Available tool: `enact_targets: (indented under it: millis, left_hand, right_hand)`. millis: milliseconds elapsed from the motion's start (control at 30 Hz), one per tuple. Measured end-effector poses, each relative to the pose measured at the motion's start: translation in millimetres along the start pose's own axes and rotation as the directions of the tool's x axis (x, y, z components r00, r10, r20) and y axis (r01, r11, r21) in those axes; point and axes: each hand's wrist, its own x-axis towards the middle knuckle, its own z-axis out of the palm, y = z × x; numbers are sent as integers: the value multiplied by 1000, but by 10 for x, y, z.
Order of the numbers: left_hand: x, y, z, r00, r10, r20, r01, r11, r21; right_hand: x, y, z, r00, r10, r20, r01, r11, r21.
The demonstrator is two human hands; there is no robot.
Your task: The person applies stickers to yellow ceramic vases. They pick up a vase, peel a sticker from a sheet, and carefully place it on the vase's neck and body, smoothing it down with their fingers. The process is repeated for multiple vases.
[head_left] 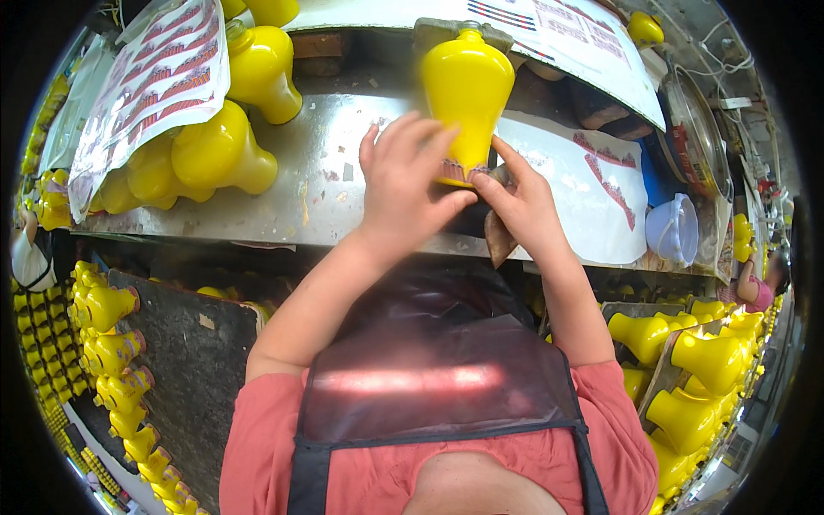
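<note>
A glossy yellow vase (468, 94) lies in front of me, its narrow neck away from me and its foot toward me. Around the foot runs a purple-brown patterned band (457, 169), which looks like a decal. My right hand (530, 206) grips the foot from the right, thumb on the band and index finger along the side. To the left, my left hand (402, 184) is slightly blurred, its fingers spread beside the vase and its thumb near the foot. A brown block or pad (433, 36) shows behind the vase's neck.
Right of the vase, a white decal sheet (558, 202) lies on the metal table (322, 129), near a small pale bucket (671, 230). Another printed sheet (154, 103) hangs over several yellow vases (215, 150) at left. More vases (699, 360) stand on boards below right; other people are at both sides.
</note>
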Motion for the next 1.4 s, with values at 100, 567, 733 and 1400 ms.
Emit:
enact_targets:
  millis: [100, 567, 733, 1400]
  left_hand:
    - [-3, -45, 46, 986, -164, 3, 161, 964, -211]
    - [-188, -181, 178, 847, -432, 309, 526, 597, -606]
    - [-73, -111, 83, 722, -560, 406, 598, 210, -774]
    - [4, -204, 42, 949, -313, 41, 316, 941, -118]
  right_hand:
    - [34, 38, 9, 1000, -3, -9, 4, 991, 131]
    - [-4, -41, 42, 995, 96, 26, -98, 989, 113]
    - [14, 3, 80, 996, 93, -5, -90, 979, 182]
    - [14, 24, 90, 996, 92, -19, -88, 984, 154]
